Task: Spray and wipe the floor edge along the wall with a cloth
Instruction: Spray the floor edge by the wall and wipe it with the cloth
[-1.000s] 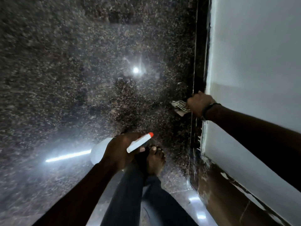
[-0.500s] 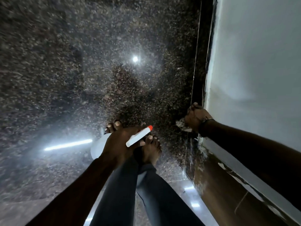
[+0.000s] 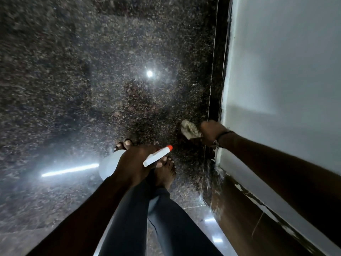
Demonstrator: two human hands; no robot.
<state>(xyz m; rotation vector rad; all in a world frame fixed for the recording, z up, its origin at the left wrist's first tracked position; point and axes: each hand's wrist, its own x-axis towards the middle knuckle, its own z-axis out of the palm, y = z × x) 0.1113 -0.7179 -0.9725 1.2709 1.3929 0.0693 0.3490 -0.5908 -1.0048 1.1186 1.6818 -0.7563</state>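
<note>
Hands: two, both bare and both holding something.
Left hand (image 3: pixel 133 163): its grip is wrapped round one white spray bottle (image 3: pixel 110 164), held above the floor with the orange-tipped nozzle (image 3: pixel 157 155) pointing up and to the right.
Right hand (image 3: pixel 212 132): its grip is bunched round one pale crumpled cloth (image 3: pixel 190 129), pressed down near the floor edge; one dark band sits at the wrist.
Cloth: low on the speckled floor (image 3: pixel 92 89), just beside the dark strip (image 3: pixel 216 80) that runs along the foot of the wall.
Wall (image 3: pixel 286 71): one, pale, on the right, with chipped paint lower down.
Feet: two bare feet (image 3: pixel 165 173), close together below the bottle; two legs in dark trousers.
Reflections: one round light spot and one long bright bar on the floor.
</note>
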